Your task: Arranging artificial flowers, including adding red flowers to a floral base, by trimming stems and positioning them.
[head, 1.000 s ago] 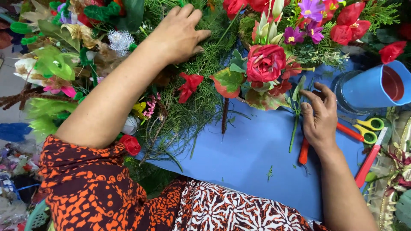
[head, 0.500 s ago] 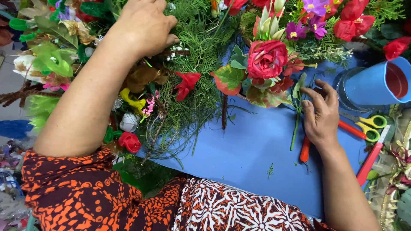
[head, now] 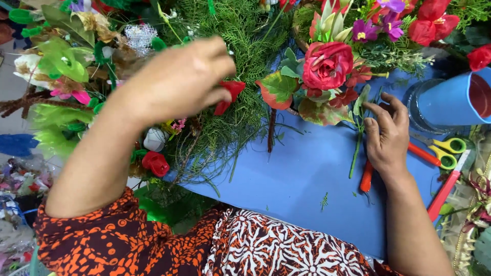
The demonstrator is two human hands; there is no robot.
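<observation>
Left hand [head: 179,82]: was raised over the greenery, fingers pinched shut on a small red flower [head: 228,94].
Right hand [head: 387,138]: lay loosely open on the blue table [head: 302,179], fingertips on a green stem [head: 356,153], gripping nothing.
Done so far: a large red rose [head: 327,64] with leaves already stood among the fern sprays [head: 240,46].
Left to do: the red flower looked not yet placed; loose flowers lay heaped at the left.
Nearby: yellow-handled scissors [head: 445,151] and a blue cone [head: 450,99] sat to the right.
</observation>
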